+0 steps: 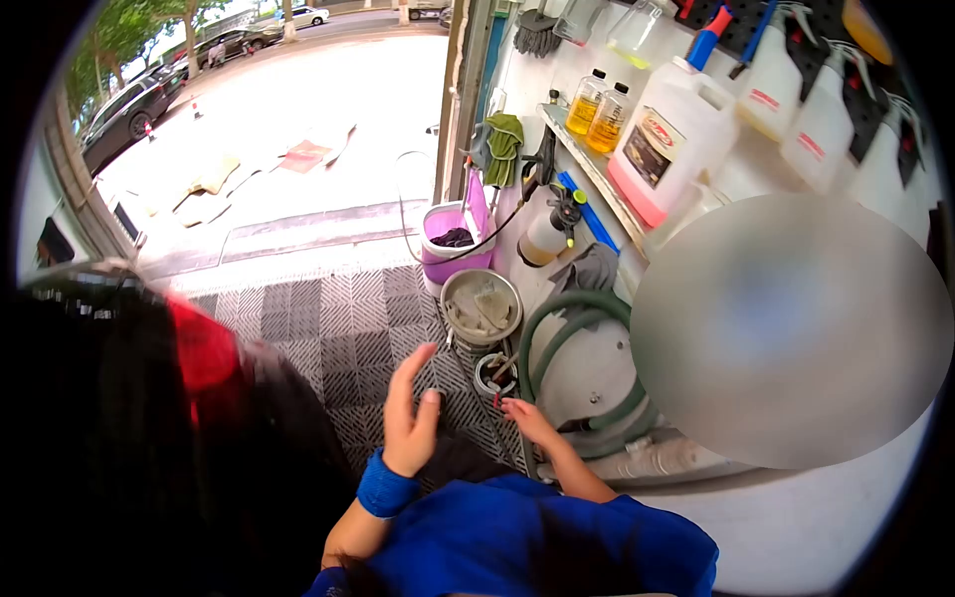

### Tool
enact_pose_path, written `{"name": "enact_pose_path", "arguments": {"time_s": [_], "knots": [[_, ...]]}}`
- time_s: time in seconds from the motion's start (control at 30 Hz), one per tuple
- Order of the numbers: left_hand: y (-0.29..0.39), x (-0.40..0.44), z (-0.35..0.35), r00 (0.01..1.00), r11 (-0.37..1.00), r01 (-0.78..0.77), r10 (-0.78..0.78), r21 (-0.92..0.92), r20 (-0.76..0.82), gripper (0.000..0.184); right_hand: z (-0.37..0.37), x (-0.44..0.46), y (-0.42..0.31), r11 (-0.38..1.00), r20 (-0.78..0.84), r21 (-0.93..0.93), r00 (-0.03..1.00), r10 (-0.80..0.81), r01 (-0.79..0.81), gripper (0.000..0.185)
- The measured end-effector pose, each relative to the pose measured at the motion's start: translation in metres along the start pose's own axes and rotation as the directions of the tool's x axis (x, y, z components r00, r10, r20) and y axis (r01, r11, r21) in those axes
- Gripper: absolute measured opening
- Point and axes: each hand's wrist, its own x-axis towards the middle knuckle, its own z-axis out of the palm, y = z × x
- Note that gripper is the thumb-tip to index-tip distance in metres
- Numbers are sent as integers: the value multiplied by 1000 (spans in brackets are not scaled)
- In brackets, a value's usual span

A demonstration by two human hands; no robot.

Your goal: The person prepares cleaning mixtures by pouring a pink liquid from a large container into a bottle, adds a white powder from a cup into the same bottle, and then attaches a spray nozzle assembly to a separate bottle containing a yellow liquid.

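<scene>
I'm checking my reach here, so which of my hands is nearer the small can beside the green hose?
Right. Your right hand has its fingertips close by the near edge of the small can; your left hand is open, farther off to its left.

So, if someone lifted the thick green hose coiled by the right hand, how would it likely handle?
The green hose would probably flex but resist sharp bending: it is thick and curves in wide, rounded loops. The whole coil may feel fairly heavy, with more than one thick turn. No strap shows around the loops, so they might slide apart.
</scene>
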Motion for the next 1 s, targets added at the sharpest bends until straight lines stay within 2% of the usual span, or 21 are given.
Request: {"name": "enact_pose_path", "arguments": {"time_s": [0.07,0.1,0.17,0.2,0.23,0.3,0.33,0.37,0.43,0.47,0.5,0.53,0.57,0.63,0.67,0.73,0.77,0.83,0.87,0.9,1.0], "knots": [[6,6,24,998,986,-16,26,-166,58,47,-19,-3,-13,997,-125,-22,989,-76,74,37],[-58,88,9,990,979,75,-51,-189,129,48,2,107,-32,996,-118,37,990,-71,76,37],[-103,149,27,968,961,128,-68,-243,243,50,-32,191,-92,954,-293,48,918,-269,295,36],[-118,158,28,935,949,204,-116,-242,335,53,-34,198,-118,959,-338,73,911,-235,274,36],[-127,198,22,936,959,162,-75,-233,345,53,-51,238,-161,911,-364,80,863,-351,405,36],[-149,235,5,870,976,191,-117,-108,478,54,-53,257,-232,863,-402,242,855,-327,444,39],[-158,267,-7,858,996,88,-72,-8,508,53,-63,285,-273,823,-412,318,851,-326,470,41],[-173,288,-18,858,997,81,-61,-16,511,53,-73,308,-303,788,-418,389,854,-310,476,43],[-204,317,-37,882,971,234,-189,-54,432,52,-95,349,-370,624,-434,529,815,-383,575,46],[-220,336,-47,909,957,269,-214,-111,358,50,-111,370,-411,456,-424,650,788,-447,608,48],[-240,345,-55,921,935,315,-258,-165,292,49,-127,389,-441,273,-428,750,757,-494,603,51],[-252,357,-59,929,911,347,-302,-223,214,45,-143,404,-473,179,-435,795,750,-499,580,56],[-271,373,-58,929,910,337,-280,-240,244,45,-164,416,-510,81,-447,824,732,-515,560,61],[-312,393,-68,901,835,433,-406,-338,152,43,-194,442,-554,-120,-453,880,734,-506,460,75],[-327,412,-61,906,835,422,-379,-353,186,43,-211,449,-580,-123,-483,859,707,-516,497,75],[-349,449,-63,825,774,555,-463,-306,323,41,-230,467,-610,-247,-538,841,702,-467,481,88],[-359,482,-46,833,775,538,-426,-332,354,41,-251,475,-634,-237,-561,822,669,-487,517,88],[-378,526,-52,794,809,508,-305,-297,527,41,-268,499,-638,-407,-590,808,573,-569,427,94],[-384,561,-42,783,830,469,-232,-302,577,41,-284,504,-653,-410,-579,814,511,-635,413,93],[-392,585,-41,789,835,444,-192,-325,584,40,-287,516,-654,-432,-607,792,486,-629,431,93],[-392,677,-37,766,874,378,-111,-305,633,39,-301,521,-668,-488,-786,602,363,-500,632,87]]}}
